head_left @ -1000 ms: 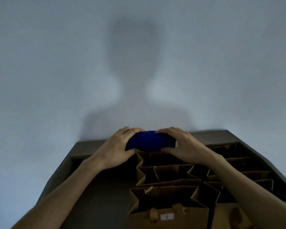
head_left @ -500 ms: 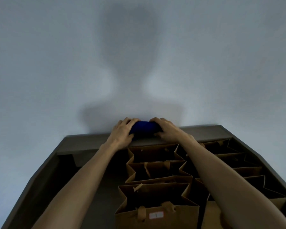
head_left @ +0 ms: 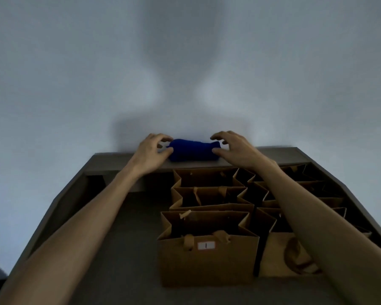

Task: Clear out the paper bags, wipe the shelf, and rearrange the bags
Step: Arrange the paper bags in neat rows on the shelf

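Two hands: I see both reaching to the back ledge, one at each end of the cloth.
Cloth [head_left: 193,150]: a blue bundle lying on the raised back ledge [head_left: 273,156] against the wall [head_left: 75,84], between my two hands.
Left hand [head_left: 151,151]: fingers curled and spread at the cloth's left end; the thumb touches it, with no closed grasp.
Right hand [head_left: 234,148]: fingers arched apart over the cloth's right end, thumb near its lower edge; I cannot tell if it touches.
Paper bags [head_left: 209,247]: brown, upright, mouths open, standing in rows on the shelf [head_left: 123,249] below the ledge, toward the right; the nearest one carries a small white label [head_left: 206,245].
Shelf's left part: bare grey surface under my left forearm.
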The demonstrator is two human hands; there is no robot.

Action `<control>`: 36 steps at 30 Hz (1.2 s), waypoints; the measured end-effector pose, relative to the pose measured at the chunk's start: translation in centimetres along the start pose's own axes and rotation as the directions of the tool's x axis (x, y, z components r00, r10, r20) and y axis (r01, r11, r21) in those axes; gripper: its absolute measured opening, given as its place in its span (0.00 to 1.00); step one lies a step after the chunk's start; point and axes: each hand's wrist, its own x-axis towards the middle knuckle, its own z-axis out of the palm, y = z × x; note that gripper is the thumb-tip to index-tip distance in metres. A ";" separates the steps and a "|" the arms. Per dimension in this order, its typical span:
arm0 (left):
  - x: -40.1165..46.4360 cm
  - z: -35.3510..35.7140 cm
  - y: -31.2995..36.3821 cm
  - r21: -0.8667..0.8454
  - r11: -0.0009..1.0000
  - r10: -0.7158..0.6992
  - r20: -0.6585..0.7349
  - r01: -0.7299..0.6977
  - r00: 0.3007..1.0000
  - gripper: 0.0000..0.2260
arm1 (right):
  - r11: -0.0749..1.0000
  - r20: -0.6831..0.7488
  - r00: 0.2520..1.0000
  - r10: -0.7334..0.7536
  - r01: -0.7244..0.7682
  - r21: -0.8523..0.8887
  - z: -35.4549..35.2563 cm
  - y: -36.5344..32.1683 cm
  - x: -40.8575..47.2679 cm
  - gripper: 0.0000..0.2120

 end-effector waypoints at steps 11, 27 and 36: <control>-8.4 -1.6 5.7 -0.209 0.963 0.165 -0.037 -0.169 0.986 0.08 | 0.980 -0.122 0.975 -0.185 0.193 0.055 -1.1 -5.9 -9.2 0.09; -19.0 0.7 5.4 -0.052 0.962 0.272 0.261 -0.268 0.926 0.13 | 0.950 0.108 0.991 -0.074 0.103 -0.295 1.5 -6.4 -20.2 0.19; -19.7 0.7 5.0 -0.117 0.970 0.236 0.215 -0.215 0.948 0.17 | 0.977 -0.008 0.997 -0.078 0.075 -0.199 2.8 -6.7 -20.6 0.09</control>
